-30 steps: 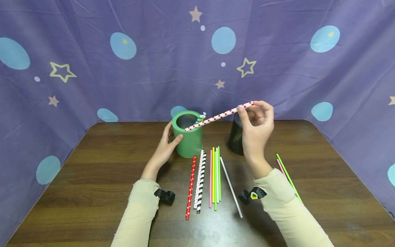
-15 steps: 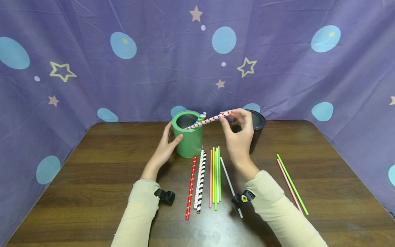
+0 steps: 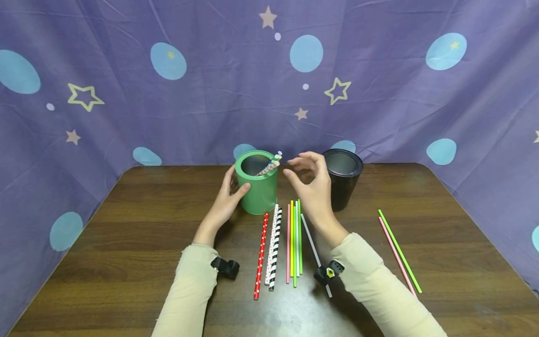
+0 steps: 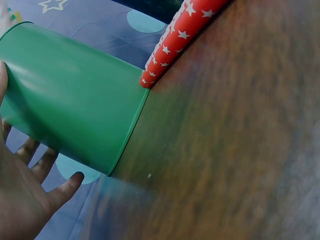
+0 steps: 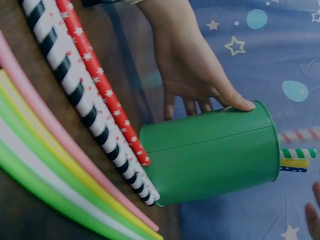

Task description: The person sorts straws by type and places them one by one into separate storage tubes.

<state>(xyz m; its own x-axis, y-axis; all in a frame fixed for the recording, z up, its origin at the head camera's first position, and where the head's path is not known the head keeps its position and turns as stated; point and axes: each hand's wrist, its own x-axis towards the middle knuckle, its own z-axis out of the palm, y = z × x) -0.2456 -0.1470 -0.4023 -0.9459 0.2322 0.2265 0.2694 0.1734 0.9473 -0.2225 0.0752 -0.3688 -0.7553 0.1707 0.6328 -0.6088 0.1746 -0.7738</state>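
Note:
My left hand holds the green can by its left side, thumb at the front and fingers behind. Out of the can lean several patterned paper straws, one of them white with red dots; in the right wrist view this dotted straw is blurred beside a green-striped straw. Just right of the rim is my right hand, thumb and fingers apart with nothing between them. In the right wrist view only a bit of its fingers shows at the edge.
A black can stands behind my right hand. In front of the green can lie a red star-patterned straw, a black-striped straw and several thin coloured sticks. Pink and green sticks lie at the right.
My right hand moved left with the red-dotted straw, which slid into the green can, and let it go. My left hand has stayed on the can. More of the black can shows.

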